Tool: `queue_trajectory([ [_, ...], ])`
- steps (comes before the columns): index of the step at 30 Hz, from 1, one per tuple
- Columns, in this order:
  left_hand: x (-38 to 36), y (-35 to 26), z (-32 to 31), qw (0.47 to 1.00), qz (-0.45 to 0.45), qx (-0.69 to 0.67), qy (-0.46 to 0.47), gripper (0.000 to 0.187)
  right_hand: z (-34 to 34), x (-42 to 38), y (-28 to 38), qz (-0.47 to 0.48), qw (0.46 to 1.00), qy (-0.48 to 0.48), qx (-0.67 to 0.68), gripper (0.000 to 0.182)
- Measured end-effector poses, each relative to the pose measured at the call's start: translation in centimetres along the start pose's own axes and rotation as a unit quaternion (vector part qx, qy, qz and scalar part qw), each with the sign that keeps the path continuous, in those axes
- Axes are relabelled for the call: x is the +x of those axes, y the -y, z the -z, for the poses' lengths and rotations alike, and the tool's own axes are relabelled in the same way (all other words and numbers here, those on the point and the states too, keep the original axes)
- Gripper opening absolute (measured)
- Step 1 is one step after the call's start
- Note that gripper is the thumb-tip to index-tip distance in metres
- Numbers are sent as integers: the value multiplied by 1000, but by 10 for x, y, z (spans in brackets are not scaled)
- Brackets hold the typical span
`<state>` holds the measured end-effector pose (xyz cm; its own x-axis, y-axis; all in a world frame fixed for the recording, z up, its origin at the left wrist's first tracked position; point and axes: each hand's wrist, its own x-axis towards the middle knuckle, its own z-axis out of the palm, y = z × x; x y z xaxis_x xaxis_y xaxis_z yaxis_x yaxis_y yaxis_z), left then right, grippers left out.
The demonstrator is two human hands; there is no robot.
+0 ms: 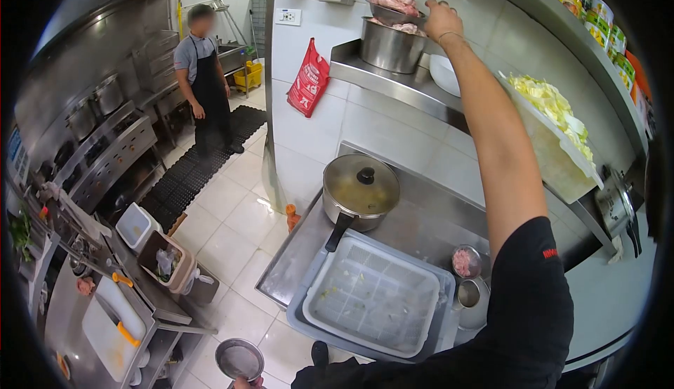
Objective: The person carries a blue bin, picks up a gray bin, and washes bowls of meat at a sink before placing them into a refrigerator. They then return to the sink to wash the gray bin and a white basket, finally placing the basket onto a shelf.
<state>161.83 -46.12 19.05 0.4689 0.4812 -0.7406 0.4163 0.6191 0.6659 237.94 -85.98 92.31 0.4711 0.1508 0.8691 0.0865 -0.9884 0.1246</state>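
My right hand is raised to the shelf, fingers curled at the right rim of a metal bowl heaped with raw meat. That bowl sits over a deep steel pot, which also has meat in it. Part of the grip is hidden by the back of the hand. Low in the view, my left hand shows only partly at the frame edge. It holds a small round metal bowl by its near side, above the tiled floor.
Below the shelf, a lidded pot with a black handle stands behind a white perforated basket. Small metal containers sit at right. A tub of chopped cabbage is on the shelf. Another person stands on the black mat.
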Motion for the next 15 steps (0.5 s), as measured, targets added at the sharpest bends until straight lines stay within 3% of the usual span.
queue_trajectory([
  [5, -32, -17, -12, 999, 44, -18, -1, 49, 76, -75, 29, 99, 967, -181, 150, 37],
  [7, -11, 9, 0, 954, -176, 235, 58, 44, 113, -140, 51, 144, 945, -186, 225, 34],
  [8, 2, 19, 10, 885, -279, 360, 91, 42, 128, -176, 55, 163, 938, -171, 253, 33],
  [9, 6, 21, 11, 892, -264, 353, 104, 42, 135, -214, 54, 182, 933, -146, 272, 34],
  [11, 14, 21, 5, 979, -73, 156, 106, 42, 152, -300, 44, 193, 930, -79, 302, 34],
  [12, 17, 16, 1, 992, -2, 89, 88, 42, 164, -342, 34, 187, 928, -42, 319, 32],
  [15, 15, 3, -5, 995, 75, 45, 51, 42, 191, -465, -15, 85, 932, 74, 345, 38],
])
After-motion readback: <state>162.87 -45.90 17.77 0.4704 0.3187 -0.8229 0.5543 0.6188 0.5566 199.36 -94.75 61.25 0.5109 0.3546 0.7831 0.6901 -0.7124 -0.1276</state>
